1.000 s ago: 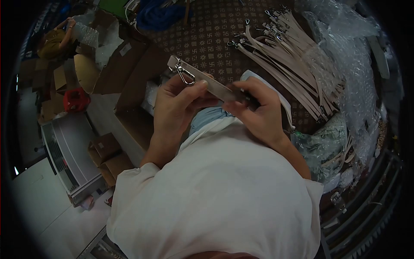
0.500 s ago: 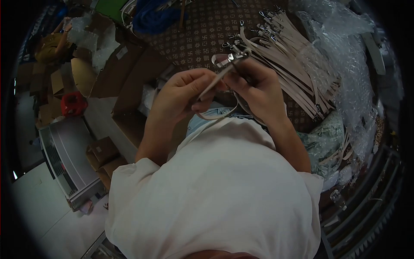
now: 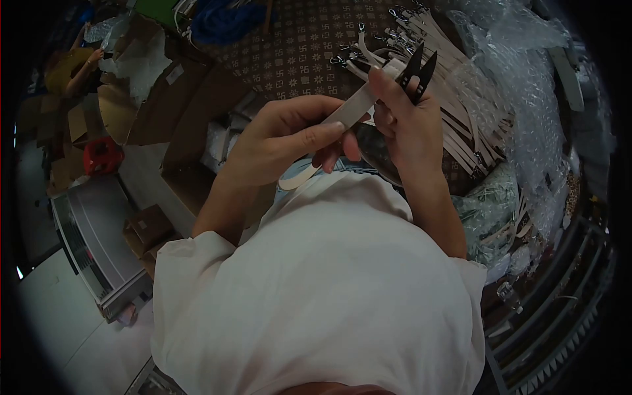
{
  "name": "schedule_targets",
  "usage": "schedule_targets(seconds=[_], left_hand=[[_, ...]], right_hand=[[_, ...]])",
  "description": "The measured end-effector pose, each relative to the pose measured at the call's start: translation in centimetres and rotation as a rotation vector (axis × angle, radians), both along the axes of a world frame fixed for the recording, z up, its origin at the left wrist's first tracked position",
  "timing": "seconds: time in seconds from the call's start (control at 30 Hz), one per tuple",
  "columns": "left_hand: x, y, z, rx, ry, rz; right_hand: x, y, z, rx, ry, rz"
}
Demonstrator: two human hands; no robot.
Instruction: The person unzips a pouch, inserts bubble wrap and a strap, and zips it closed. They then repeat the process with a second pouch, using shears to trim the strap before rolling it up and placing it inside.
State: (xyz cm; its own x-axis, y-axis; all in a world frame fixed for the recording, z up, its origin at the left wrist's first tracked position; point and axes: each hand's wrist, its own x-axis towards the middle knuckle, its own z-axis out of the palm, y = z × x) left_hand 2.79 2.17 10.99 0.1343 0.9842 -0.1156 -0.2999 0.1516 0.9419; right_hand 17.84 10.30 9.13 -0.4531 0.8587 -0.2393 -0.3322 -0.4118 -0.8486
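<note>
Between my two hands a pale beige strap [image 3: 356, 107] is stretched at a slant, its flat face up. My left hand [image 3: 282, 139] is closed on the strap's lower part, thumb on top. A loop of it hangs below that hand, near my lap. In my right hand [image 3: 416, 135] the strap's upper end is pinched under the thumb. The same hand also holds black thread snips [image 3: 421, 72], their two blades apart and pointing up and away. Just beyond lies a pile of similar straps [image 3: 461, 118] with metal snap hooks at their ends.
The straps lie on a brown patterned cloth [image 3: 296, 56]. Bubble wrap [image 3: 526, 99] covers the right side. Opened cardboard boxes [image 3: 187, 125] and a red container [image 3: 103, 157] stand at left. A blue bundle [image 3: 224, 23] lies at the back. Another person [image 3: 69, 69] is at far left.
The strap has turned so its flat face shows, and the metal clasp at its upper end is out of sight. The snips' blades now show above my right hand, which has tilted upward.
</note>
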Motion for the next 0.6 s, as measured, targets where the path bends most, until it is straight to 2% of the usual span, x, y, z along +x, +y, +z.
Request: schedule_targets(seconds=[0.07, 0.2, 0.3, 0.37, 0.4, 0.57, 0.6], left_hand=[[0.1, 0.0, 0.3, -0.041, -0.054, -0.023], [0.1, -0.1, 0.6, -0.069, -0.076, -0.074], [0.3, -0.3, 0.5, -0.109, -0.093, -0.067], [0.4, -0.5, 0.6, -0.116, -0.095, -0.033], [0.4, -0.5, 0.6, -0.125, -0.106, -0.004], [0.8, -0.6, 0.6, -0.143, -0.097, 0.066], [0.9, -0.6, 0.6, -0.158, -0.094, 0.076]], right_hand=[[0.4, -0.2, 0.1, -0.096, -0.022, 0.013], [1.1, -0.6, 0.0, -0.064, -0.095, 0.041], [2.2, -0.6, -0.5, 0.005, -0.092, 0.090], [2.9, -0.8, -0.4, 0.154, -0.249, -0.048], [3.2, -0.9, -0.4, 0.154, -0.251, -0.042], [4.6, -1.8, -0.2, 1.085, -0.734, -0.353], [4.6, -1.9, -0.1, 1.084, -0.736, -0.353]])
